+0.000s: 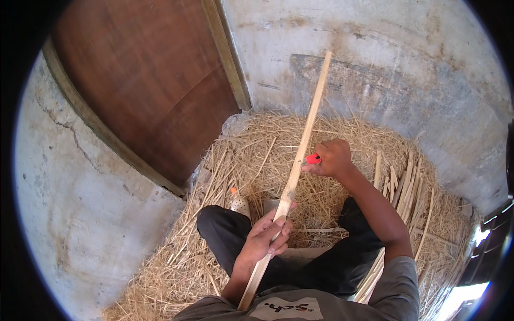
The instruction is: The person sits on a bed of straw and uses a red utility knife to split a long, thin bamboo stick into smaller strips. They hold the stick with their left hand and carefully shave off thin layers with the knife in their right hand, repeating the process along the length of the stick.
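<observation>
A long pale strip, bamboo or wood, [304, 144] slants from my lap up toward the wall, its lower end against my shirt. My left hand [266, 234] is wrapped round its lower part, above my lap. Farther up, my right hand [333, 157] is closed round a red handle [313, 159] beside the strip's right edge. Most of that handled tool is hidden by the fingers; a knife-like blade cannot be made out clearly. Around the strip's middle there is a darker knot [289, 192].
Straw-like shavings [251, 144] cover the floor around my crossed legs. Several split strips [409, 184] lie in a bundle at right. A pale bottle with an orange tip [240, 205] stands by my left knee. Beyond are a brown door [150, 80] and a stained wall [401, 69].
</observation>
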Demonstrator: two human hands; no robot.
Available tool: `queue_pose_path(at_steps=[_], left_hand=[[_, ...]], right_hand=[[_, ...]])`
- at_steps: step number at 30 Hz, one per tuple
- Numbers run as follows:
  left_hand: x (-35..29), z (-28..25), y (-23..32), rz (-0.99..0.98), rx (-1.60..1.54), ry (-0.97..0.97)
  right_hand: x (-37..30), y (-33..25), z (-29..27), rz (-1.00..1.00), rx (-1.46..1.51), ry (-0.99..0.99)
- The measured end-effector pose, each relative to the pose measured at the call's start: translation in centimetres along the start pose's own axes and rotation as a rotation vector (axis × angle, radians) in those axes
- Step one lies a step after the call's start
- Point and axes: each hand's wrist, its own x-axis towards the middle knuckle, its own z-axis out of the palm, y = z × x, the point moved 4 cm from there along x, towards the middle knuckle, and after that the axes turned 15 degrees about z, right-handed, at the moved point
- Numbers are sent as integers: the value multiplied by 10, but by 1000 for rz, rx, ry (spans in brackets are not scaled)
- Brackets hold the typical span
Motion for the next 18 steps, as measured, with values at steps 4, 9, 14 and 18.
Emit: queue_pose_path(at_steps=[4, 9, 14, 18], left_hand=[[-13, -2, -5, -61, 4, -55], [-27, -1, -16, -150, 89, -105], [-21, -13, -12, -83, 54, -40], [-29, -4, -10, -110, 13, -52]], right_hand=[[10, 46, 24, 619, -157, -259], [6, 98, 16, 764, -141, -369], [-18, 11, 14, 225, 56, -246], [3, 36, 4, 133, 1, -111]])
